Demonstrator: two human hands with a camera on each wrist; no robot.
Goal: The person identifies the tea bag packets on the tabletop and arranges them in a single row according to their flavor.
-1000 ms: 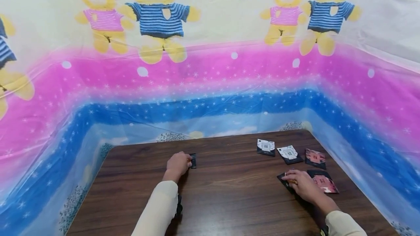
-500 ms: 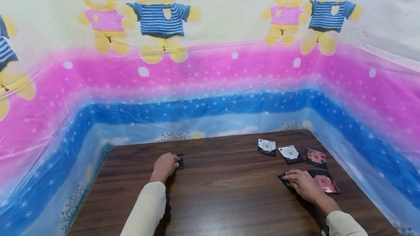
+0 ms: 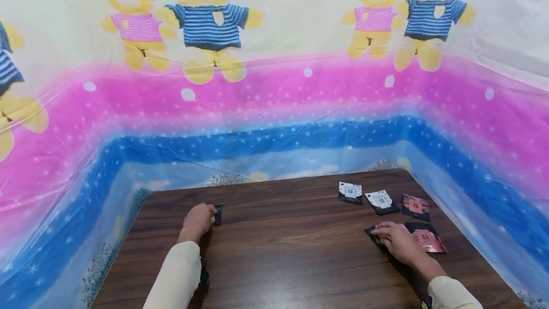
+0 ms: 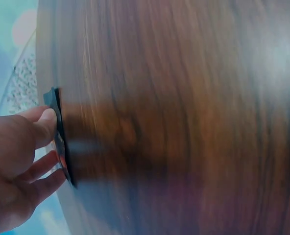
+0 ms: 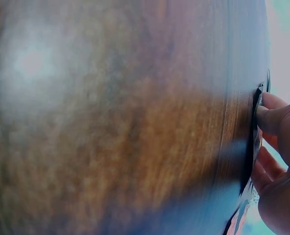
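Observation:
On the left of the table, my left hand [image 3: 197, 222] pinches a small dark flat packet [image 3: 218, 215]. The left wrist view shows the thumb on its near face and the fingers around its edge, with the packet [image 4: 60, 134] standing on edge at the tabletop. My right hand [image 3: 398, 241] pinches another dark packet [image 3: 372, 235] at the right of the table, its face mostly covered by the fingers. In the right wrist view, thumb and fingers hold that packet [image 5: 255, 129] by its edge.
Near the right hand lie two black-and-pink packets, a nearer one [image 3: 428, 239] and a farther one [image 3: 416, 206]. Two black-and-white packets, one by the back edge [image 3: 350, 192] and one beside it [image 3: 381, 201], lie farther off. A printed cloth [image 3: 274, 147] surrounds the brown wooden table [image 3: 279, 252].
My left hand has slid leftward across the table, carrying the dark packet with it. The right hand and its packet have stayed nearly in place.

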